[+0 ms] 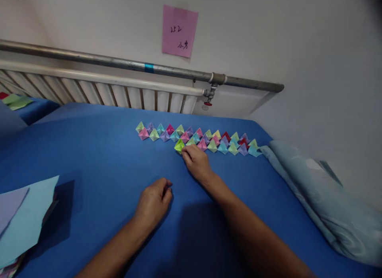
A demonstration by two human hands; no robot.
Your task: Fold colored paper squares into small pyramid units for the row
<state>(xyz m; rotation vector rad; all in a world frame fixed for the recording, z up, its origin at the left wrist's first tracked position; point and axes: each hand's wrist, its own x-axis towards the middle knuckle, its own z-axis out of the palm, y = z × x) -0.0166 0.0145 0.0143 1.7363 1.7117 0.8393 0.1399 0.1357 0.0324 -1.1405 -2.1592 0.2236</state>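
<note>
On the blue surface [110, 158], small folded-paper origami pieces in green, pink, purple, blue, red and yellow stand in staggered rows. A bright green origami piece [179, 145] is at the left end of the front row. My right hand [197, 160] pinches its right side with thumb and fingertips, and covers part of the pieces behind. Nearer to me, my left hand [154, 198] rests on the surface with its fingers curled in; nothing shows in it.
A stack of coloured paper sheets [32, 218] lies at the left. A folded pale blue-green cloth [322, 194] lies along the right wall. Behind the surface are a white radiator [119, 95], a metal pipe [101, 62] and a red-handled valve [209, 98]. A pink note [179, 31] hangs above.
</note>
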